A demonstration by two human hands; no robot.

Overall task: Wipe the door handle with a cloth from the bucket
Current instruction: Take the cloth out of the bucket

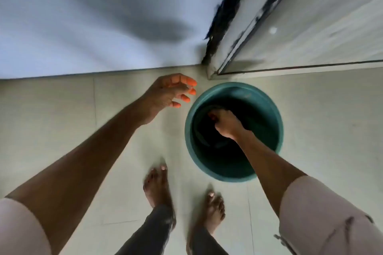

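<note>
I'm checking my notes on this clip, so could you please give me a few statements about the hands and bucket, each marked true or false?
1. The right hand is inside the green bucket. True.
2. The left hand grips the bucket's rim. False: it hovers open beside the bucket, touching nothing.
3. The bucket stands on the tiled floor. True.
4. The person wears shoes. False: both feet are bare.

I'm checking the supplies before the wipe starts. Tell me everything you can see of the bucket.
The bucket is round, teal-green, plastic-looking, upright on the pale tiled floor near the door frame's bottom corner. Its inside is dark; contents are unclear. The right hand reaches in, fist closed. The left hand hovers beside it, open.
</note>
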